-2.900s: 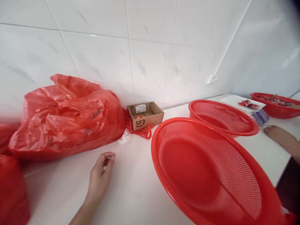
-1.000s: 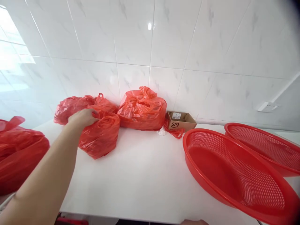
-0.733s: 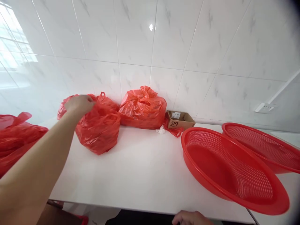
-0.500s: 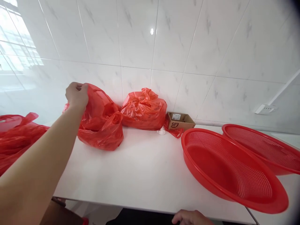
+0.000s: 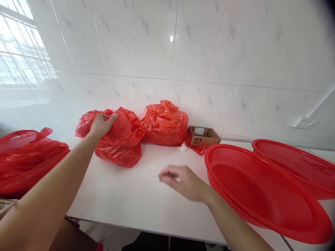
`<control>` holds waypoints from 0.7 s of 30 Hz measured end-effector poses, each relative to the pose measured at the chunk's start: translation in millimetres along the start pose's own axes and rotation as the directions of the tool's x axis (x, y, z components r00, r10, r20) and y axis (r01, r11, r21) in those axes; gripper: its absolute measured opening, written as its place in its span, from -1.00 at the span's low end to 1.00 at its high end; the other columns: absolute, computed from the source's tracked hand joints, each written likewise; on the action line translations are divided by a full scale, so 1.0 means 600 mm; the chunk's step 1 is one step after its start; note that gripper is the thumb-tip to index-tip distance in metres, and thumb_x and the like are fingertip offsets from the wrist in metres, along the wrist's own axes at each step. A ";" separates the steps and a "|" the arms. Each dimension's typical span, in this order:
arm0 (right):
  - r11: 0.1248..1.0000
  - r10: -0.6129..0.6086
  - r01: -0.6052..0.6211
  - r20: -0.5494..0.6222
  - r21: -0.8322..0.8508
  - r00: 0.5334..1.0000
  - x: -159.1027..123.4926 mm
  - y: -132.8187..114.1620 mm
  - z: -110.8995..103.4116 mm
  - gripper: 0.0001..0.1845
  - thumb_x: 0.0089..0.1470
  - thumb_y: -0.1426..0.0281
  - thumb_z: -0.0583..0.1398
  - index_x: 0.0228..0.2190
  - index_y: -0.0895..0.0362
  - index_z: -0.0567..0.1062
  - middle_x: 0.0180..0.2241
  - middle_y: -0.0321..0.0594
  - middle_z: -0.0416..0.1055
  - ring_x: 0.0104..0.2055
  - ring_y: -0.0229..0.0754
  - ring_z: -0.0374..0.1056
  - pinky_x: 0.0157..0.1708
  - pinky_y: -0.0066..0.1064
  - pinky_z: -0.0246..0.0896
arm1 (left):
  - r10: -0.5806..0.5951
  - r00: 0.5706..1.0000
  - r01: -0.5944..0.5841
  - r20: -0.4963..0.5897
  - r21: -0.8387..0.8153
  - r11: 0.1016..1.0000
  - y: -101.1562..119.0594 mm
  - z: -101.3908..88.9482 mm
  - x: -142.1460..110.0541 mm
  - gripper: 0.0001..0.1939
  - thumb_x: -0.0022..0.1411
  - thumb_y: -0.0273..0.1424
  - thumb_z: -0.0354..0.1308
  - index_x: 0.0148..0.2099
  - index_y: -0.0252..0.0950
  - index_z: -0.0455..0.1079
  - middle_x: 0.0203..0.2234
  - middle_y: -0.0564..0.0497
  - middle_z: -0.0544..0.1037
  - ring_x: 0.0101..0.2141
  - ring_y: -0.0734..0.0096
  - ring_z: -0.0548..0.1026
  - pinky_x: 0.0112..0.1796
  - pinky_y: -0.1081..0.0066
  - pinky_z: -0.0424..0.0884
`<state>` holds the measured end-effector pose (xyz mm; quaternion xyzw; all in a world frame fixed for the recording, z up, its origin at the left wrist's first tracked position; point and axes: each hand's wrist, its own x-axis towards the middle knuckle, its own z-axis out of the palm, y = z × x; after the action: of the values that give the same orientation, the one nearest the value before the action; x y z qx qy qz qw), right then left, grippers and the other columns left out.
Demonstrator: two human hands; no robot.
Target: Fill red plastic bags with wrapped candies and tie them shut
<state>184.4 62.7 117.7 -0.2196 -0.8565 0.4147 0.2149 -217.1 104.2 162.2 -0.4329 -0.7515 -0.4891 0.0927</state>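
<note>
Toward the left of the table, my left hand (image 5: 102, 124) is at the top of a crumpled red plastic bag (image 5: 119, 150), its fingers closed on the thin film. The bag bulges at the base and its contents are hidden. My right hand (image 5: 180, 179), slightly blurred, hovers over the white table (image 5: 146, 195) with fingers curved and a gap between thumb and fingers. It holds nothing. Just behind, against the wall, another full red plastic bag (image 5: 164, 125) stands gathered at its top.
A further red bag (image 5: 28, 160) lies at the far left. On the right are two red plastic baskets with perforated sides, a near one (image 5: 248, 188) and a far one (image 5: 290, 160). A small cardboard box (image 5: 205, 136) and a crumpled white tissue (image 5: 182, 146) sit near the wall.
My left hand has come down and to the right, and the raised film of the bag has sunk. My right hand has risen from the table's front edge to above the tabletop.
</note>
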 end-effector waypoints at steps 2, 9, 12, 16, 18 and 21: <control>0.991 -0.131 0.125 -0.185 -0.044 0.974 0.094 -0.010 -0.004 -0.74 0.24 0.32 0.08 -0.24 0.15 0.54 -0.24 -0.28 0.52 -0.20 -0.26 0.40 -0.16 -0.43 0.25 | -0.040 0.997 0.036 0.059 0.070 0.997 -0.002 0.004 -0.018 -0.26 0.04 0.04 0.25 0.03 -0.50 0.33 -0.11 -0.19 0.52 -0.25 0.28 0.41 -0.18 0.27 0.34; 0.981 -0.078 0.003 -0.380 -0.194 0.922 0.354 0.024 0.028 -0.66 0.15 0.60 0.02 -0.25 0.13 0.57 -0.13 -0.21 0.55 -0.04 -0.23 0.43 0.04 -0.43 0.21 | -0.138 0.986 0.117 0.097 0.196 0.974 -0.010 0.015 -0.042 -0.77 0.18 -0.36 0.06 -0.19 -0.34 0.47 -0.26 -0.22 0.59 -0.17 -0.06 0.52 -0.16 0.15 0.37; 0.974 -0.054 -0.030 -0.356 -0.226 0.933 0.417 0.042 0.051 -0.69 0.18 0.51 0.07 -0.14 0.13 0.56 -0.06 -0.15 0.53 0.01 -0.17 0.41 0.06 -0.38 0.20 | -0.147 0.987 0.133 0.069 0.177 0.975 -0.026 0.021 -0.043 -0.75 0.21 -0.36 -0.01 -0.23 -0.33 0.47 -0.33 -0.22 0.59 -0.23 -0.05 0.54 -0.21 0.15 0.41; 0.966 0.026 -0.096 -0.279 -0.239 0.960 0.461 0.061 0.080 -0.65 0.03 0.25 0.26 -0.14 0.10 0.58 -0.15 -0.05 0.56 -0.08 0.04 0.46 -0.11 -0.24 0.30 | -0.120 0.993 0.117 0.014 0.135 0.984 -0.043 0.028 -0.054 -0.65 0.21 -0.41 -0.02 0.01 -0.31 0.41 -0.21 -0.19 0.60 -0.19 0.03 0.55 -0.19 0.17 0.44; 0.965 0.050 -0.112 -0.254 -0.237 0.966 0.467 0.068 0.089 -0.70 -0.05 0.23 0.30 -0.23 0.07 0.61 -0.24 -0.07 0.58 -0.14 0.09 0.47 -0.19 -0.22 0.29 | -0.082 0.996 0.085 -0.031 0.114 0.990 -0.034 0.028 -0.067 -0.52 0.19 -0.48 -0.03 0.18 -0.34 0.28 -0.11 -0.21 0.56 -0.13 0.06 0.54 -0.16 0.16 0.45; 0.973 0.049 -0.113 -0.299 -0.200 0.953 0.464 0.074 0.092 -0.82 0.05 0.28 0.21 -0.34 0.02 0.62 -0.31 -0.17 0.57 -0.18 -0.01 0.45 -0.21 -0.28 0.25 | 0.036 0.992 -0.024 -0.123 0.092 0.996 0.010 0.026 -0.091 -0.40 0.22 -0.54 -0.08 0.31 -0.29 0.10 0.12 -0.21 0.39 0.08 0.13 0.40 0.04 0.14 0.36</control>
<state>-63.0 207.6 102.8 -0.3355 -0.8452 0.2913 0.2969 -175.3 87.1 127.5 -0.4083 -0.7589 -0.4794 0.1659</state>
